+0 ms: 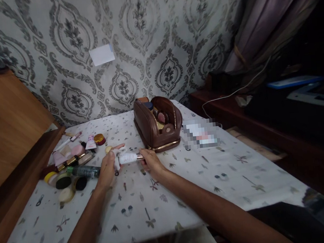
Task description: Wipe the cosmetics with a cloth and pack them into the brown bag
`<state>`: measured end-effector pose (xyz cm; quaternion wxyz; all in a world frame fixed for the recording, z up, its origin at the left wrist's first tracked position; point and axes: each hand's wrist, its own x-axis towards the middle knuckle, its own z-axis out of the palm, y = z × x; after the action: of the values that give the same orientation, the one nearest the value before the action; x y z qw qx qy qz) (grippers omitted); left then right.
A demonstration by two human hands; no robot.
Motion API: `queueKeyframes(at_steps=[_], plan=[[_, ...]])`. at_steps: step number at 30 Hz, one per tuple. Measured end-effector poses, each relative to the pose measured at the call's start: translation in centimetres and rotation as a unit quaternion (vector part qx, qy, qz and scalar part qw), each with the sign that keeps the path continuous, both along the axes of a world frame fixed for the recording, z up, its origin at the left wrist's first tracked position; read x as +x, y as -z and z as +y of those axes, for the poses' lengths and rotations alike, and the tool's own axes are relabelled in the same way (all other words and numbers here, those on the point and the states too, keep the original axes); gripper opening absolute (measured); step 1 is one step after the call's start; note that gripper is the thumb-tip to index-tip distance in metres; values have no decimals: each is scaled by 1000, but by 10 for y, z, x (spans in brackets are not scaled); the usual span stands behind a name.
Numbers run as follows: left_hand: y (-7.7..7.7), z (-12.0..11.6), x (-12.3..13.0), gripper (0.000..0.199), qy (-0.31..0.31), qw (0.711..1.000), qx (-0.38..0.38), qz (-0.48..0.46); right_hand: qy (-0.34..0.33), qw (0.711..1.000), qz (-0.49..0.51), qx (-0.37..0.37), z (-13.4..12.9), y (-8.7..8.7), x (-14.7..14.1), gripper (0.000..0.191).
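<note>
Both hands meet over the middle of the table. My right hand [152,162] grips a white tube [128,158] by its shiny metallic-looking cap end, the tube lying level and pointing left. At the tube's other end, my left hand [108,168] is closed around a crumpled white cloth [116,163], which touches the tube; I cannot tell whether it is cloth or tissue. Just behind my hands stands a brown makeup bag [163,131], unzipped, with several cosmetics inside. Left of my left hand lies a dark green bottle [84,171].
Several cosmetics crowd the left side: a gold-lidded red jar [99,139], a pink-and-white tube [90,141], a cream round jar [66,194] and others. A blurred-out item [201,133] lies right of the bag. Wooden furniture [10,128] borders the left; a white cable [233,92] runs at right.
</note>
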<state>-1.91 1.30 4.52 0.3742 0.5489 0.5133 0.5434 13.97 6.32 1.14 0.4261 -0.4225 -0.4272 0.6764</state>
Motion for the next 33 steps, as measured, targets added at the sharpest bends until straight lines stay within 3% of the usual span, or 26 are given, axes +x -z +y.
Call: queueKeyframes(at_steps=[2, 6, 10, 15, 20, 24, 29, 33], plan=[[-2, -1, 1, 62, 7, 998, 50, 30, -4, 1000, 11, -7, 1, -1, 0, 30], [-4, -4, 4, 44, 25, 970, 142, 195, -9, 1000, -1, 19, -1, 0, -1, 29], [-2, -4, 6, 34, 28, 944, 128, 302, 9, 994, -39, 102, -5, 2, -2, 33], [1, -1, 6, 39, -15, 948, 89, 306, 17, 974, -87, 207, -11, -3, 1, 37], [12, 3, 2, 50, -98, 970, 33, 221, 9, 956, -123, 264, -20, -10, 2, 38], [20, 8, 1, 61, -154, 985, -37, 75, 13, 941, -150, 303, -22, -10, 1, 37], [21, 12, 11, 62, -172, 974, -76, -127, 33, 953, -118, 277, -20, -3, -2, 37], [18, 11, 21, 58, -154, 965, -59, -205, 33, 969, -67, 234, -19, 1, -4, 38]])
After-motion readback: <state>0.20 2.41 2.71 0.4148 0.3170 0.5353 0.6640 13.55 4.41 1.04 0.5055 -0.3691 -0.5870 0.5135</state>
